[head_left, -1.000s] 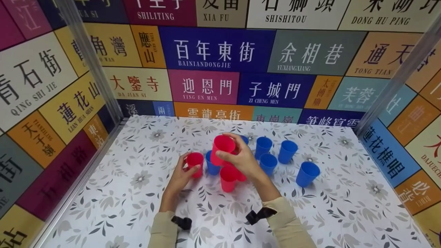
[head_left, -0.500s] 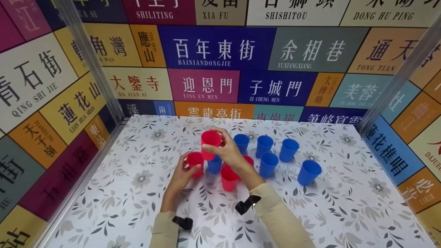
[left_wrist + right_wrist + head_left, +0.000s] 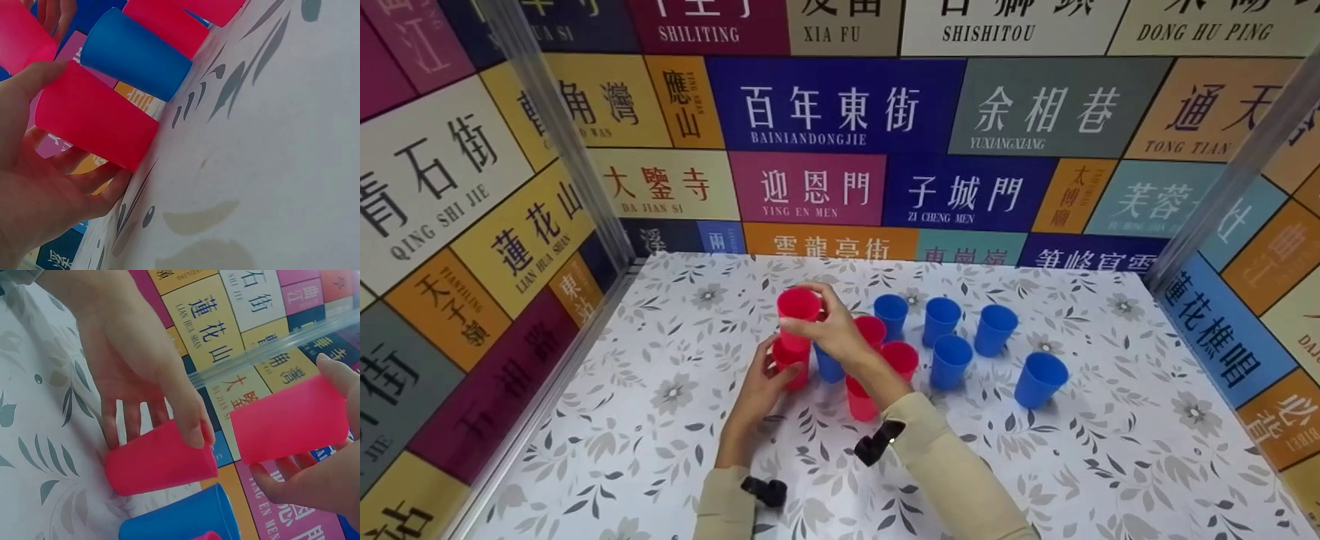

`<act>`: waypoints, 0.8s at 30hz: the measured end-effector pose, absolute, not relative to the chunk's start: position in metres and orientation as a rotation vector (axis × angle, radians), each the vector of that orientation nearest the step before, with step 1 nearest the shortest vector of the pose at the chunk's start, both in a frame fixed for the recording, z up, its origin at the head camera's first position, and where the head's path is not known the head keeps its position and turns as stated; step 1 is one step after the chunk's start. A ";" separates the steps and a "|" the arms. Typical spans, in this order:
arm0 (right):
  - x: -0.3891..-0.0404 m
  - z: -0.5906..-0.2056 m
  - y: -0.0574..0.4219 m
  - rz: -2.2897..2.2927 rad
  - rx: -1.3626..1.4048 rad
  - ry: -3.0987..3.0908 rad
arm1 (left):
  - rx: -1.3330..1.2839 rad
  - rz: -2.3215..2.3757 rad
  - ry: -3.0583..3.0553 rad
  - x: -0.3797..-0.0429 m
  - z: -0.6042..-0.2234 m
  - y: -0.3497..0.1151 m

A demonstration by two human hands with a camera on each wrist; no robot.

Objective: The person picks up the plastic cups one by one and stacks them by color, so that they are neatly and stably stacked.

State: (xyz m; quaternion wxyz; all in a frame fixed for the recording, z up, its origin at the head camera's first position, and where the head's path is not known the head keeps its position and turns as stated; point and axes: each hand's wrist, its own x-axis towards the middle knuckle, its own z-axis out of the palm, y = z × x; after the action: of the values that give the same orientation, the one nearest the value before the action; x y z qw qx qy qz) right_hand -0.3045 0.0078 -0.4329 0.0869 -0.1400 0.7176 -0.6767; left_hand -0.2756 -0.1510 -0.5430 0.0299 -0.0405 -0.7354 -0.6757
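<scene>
My left hand (image 3: 754,394) holds an upright red cup (image 3: 793,373) on the table, thumb on one side and fingers on the other. Directly above it, my right hand (image 3: 840,334) grips a second red cup (image 3: 799,304). In the right wrist view a small gap separates the raised red cup (image 3: 289,422) from the lower red cup (image 3: 160,461). A blue cup (image 3: 135,53) stands right beside the left hand's cup in the left wrist view. Three more red cups, one of them (image 3: 901,358) by my right forearm, stand partly hidden behind that arm.
Several blue cups, such as the middle one (image 3: 951,364) and the rightmost (image 3: 1041,381), stand upright right of the red ones. The table (image 3: 660,465) has a leaf-and-flower cover. Sign-printed walls (image 3: 840,105) enclose its back and sides.
My right hand has carried its red cup leftward, from over the other red cups to over the cup in my left hand. The left hand has stayed nearly in place.
</scene>
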 end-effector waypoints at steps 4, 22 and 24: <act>-0.306 -0.436 -0.002 -1.953 -0.410 2.208 | -0.116 -2.093 -2.278 -0.275 -0.542 -0.152; -0.308 -0.446 -0.011 -1.818 -0.311 2.352 | -0.117 -2.063 -2.293 -0.274 -0.541 -0.153; -0.307 -0.449 -0.010 -1.795 -0.308 2.379 | -0.112 -2.067 -2.293 -0.274 -0.542 -0.151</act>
State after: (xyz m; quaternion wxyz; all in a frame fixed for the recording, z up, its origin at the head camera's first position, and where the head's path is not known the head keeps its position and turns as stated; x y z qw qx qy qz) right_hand -0.3073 -0.0101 -0.4490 0.0726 -0.1024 0.7919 -0.5976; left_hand -0.2739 -0.1512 -0.5419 0.0264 -0.0363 -0.7420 -0.6689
